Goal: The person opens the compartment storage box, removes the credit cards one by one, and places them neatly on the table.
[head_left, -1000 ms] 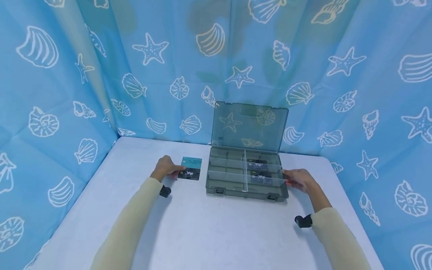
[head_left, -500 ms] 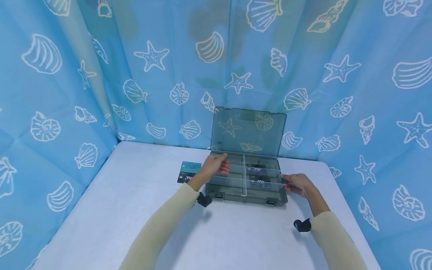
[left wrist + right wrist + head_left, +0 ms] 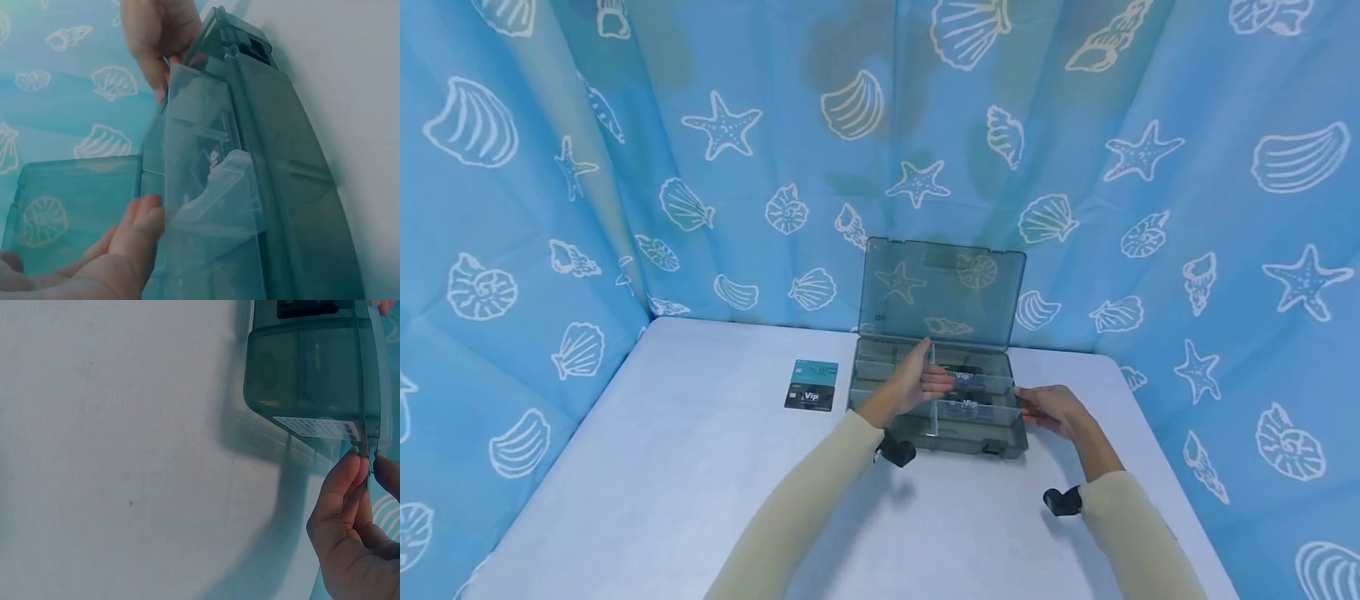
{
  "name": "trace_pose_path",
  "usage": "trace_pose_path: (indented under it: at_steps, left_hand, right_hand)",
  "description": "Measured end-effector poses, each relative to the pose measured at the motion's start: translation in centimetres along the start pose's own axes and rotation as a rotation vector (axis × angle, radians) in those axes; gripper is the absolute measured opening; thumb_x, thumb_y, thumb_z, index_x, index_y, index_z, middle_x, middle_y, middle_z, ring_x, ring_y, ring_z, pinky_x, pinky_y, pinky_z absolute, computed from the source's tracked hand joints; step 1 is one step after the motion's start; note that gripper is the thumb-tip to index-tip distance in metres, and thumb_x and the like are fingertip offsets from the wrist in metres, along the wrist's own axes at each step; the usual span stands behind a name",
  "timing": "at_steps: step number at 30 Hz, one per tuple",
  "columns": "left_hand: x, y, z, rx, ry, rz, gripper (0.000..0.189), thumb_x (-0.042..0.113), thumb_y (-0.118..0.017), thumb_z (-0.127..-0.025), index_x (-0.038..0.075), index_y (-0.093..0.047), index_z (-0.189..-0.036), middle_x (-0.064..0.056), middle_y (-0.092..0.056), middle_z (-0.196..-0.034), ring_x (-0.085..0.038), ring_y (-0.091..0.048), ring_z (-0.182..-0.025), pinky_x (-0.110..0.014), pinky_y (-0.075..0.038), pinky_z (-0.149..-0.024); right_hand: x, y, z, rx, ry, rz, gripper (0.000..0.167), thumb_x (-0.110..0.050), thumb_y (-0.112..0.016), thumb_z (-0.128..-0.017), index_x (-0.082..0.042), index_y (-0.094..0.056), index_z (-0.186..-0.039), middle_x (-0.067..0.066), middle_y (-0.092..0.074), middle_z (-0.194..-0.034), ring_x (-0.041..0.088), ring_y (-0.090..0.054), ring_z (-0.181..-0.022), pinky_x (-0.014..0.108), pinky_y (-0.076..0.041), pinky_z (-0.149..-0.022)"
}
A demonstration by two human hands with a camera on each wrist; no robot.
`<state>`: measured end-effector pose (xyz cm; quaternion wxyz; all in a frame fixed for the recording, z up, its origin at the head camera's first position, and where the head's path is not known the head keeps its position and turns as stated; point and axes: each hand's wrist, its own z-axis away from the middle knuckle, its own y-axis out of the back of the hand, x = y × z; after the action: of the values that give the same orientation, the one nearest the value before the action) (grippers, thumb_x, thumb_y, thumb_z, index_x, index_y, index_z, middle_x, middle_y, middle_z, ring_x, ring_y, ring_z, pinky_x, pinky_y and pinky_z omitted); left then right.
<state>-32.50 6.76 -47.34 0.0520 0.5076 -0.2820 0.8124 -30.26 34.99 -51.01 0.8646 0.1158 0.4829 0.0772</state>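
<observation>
- My left hand [image 3: 916, 382] reaches over the open box [image 3: 937, 417], fingers [image 3: 140, 228] straight and loose above the middle compartments — holding nothing that I can see.
- My right hand [image 3: 1051, 410] is at the box's right end; in the right wrist view its fingertips [image 3: 347, 478] pinch the clear edge of the box wall there.
- The box sits on the white table [image 3: 685, 492] toward the far edge, its smoky lid [image 3: 942, 292] standing upright against the blue curtain [image 3: 625, 167].
- Clear dividers [image 3: 934, 392] split the box into compartments; two dark cards [image 3: 967, 393] marked "Vip" lie in the right-hand ones, one behind the other.
- Just left of the box, apart from it, two more cards rest on the table — a teal card [image 3: 815, 371] farther back, and a black card [image 3: 808, 397] overlapping its near edge.
- In the left wrist view my left hand's fingers hover beside a divider; whether they touch it, I cannot tell.
- Both my arms wear pale sleeves [image 3: 805, 517].
</observation>
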Motion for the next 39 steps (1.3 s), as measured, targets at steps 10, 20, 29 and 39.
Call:
trace_pose_path:
  at_steps: [10, 20, 29, 39]
  left_hand:
    - [1.5, -3.1, -1.8, 0.031, 0.215, 0.036, 0.087, 0.056, -0.033, -0.102, -0.008, 0.0, -0.151, -0.029, -0.005, -0.157, -0.025, -0.05, -0.116, -0.046, -0.011, -0.119]
    - [1.5, -3.6, -3.7, 0.043, 0.318, -0.052, 0.089, 0.068, -0.021, -0.097, 0.006, 0.005, -0.156, -0.02, 0.003, -0.161, -0.036, 0.002, -0.147, -0.053, -0.005, -0.118]
    - [1.1, -4.6, -4.2, 0.07, 0.281, 0.048, 0.089, 0.067, -0.029, -0.097, 0.008, 0.003, -0.156, -0.023, 0.002, -0.16, -0.037, -0.001, -0.147, -0.054, -0.009, -0.117]
    - [0.3, -3.9, -4.2, 0.109, 0.296, 0.281, 0.095, 0.067, -0.031, -0.097, 0.001, 0.005, -0.154, -0.029, 0.0, -0.158, -0.045, -0.002, -0.145, -0.052, -0.008, -0.118]
  right_hand:
    - [0.0, 0.1, 0.0, 0.019, -0.009, 0.009, 0.051, -0.026, -0.061, -0.097, 0.01, -0.048, -0.131, 0.01, -0.057, -0.095, 0.015, -0.062, -0.077, 0.025, -0.057, -0.072]
    - [0.2, 0.1, 0.0, 0.007, -0.042, 0.017, 0.051, -0.027, -0.061, -0.098, 0.008, -0.048, -0.132, 0.011, -0.057, -0.098, 0.016, -0.062, -0.079, 0.026, -0.057, -0.074]
    - [-0.4, 0.5, -0.1, 0.002, -0.043, 0.02, 0.05, -0.027, -0.059, -0.099, 0.007, -0.048, -0.133, 0.01, -0.057, -0.099, 0.016, -0.061, -0.08, 0.027, -0.056, -0.076]
    - [-0.4, 0.2, -0.1, 0.033, -0.059, 0.022, 0.046, -0.028, -0.059, -0.099, 0.006, -0.051, -0.13, 0.01, -0.059, -0.098, 0.016, -0.062, -0.08, 0.026, -0.056, -0.074]
